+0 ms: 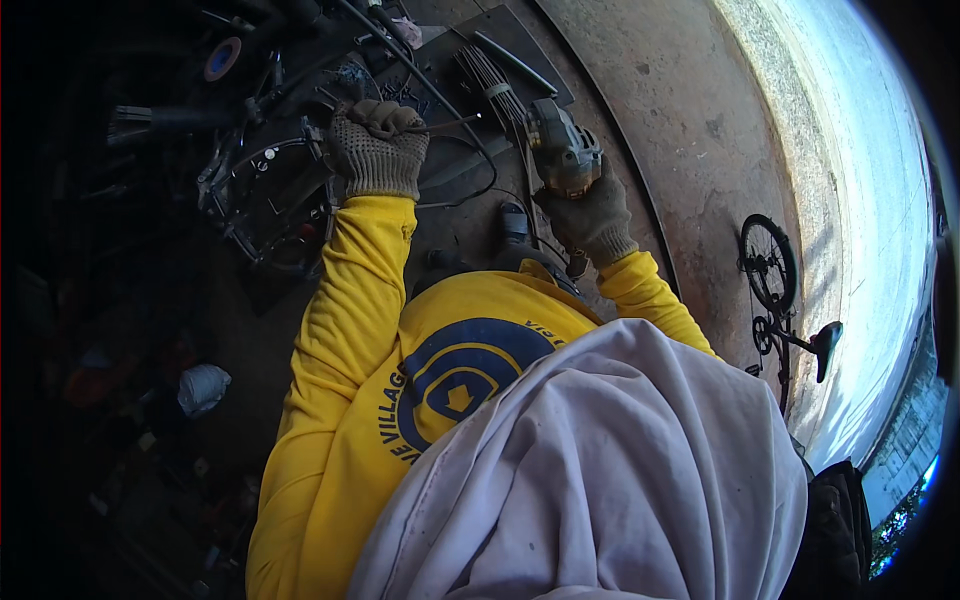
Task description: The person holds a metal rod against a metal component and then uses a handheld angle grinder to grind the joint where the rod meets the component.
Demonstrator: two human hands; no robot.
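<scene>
My left hand (380,152), in a grey-brown knitted glove, is closed round a thin metal rod (452,125). The rod points right, and its far tip is bright. On the right, my gloved right hand (592,218) grips a dark, worn angle grinder (565,150) by its body. The rod's tip and the grinder are apart. Whether the grinder's disc turns cannot be made out. Between and beyond my hands, a tied bundle of thin rods (490,82) lies on a dark metal worktop (507,28).
A metal tube (515,62) lies beside the bundle. Small dark metal pieces (405,97) are scattered near my left hand. Tangled metal frames (265,165) and a round orange-rimmed roll (222,58) crowd the dark left side. A bicycle (768,265) stands at the right.
</scene>
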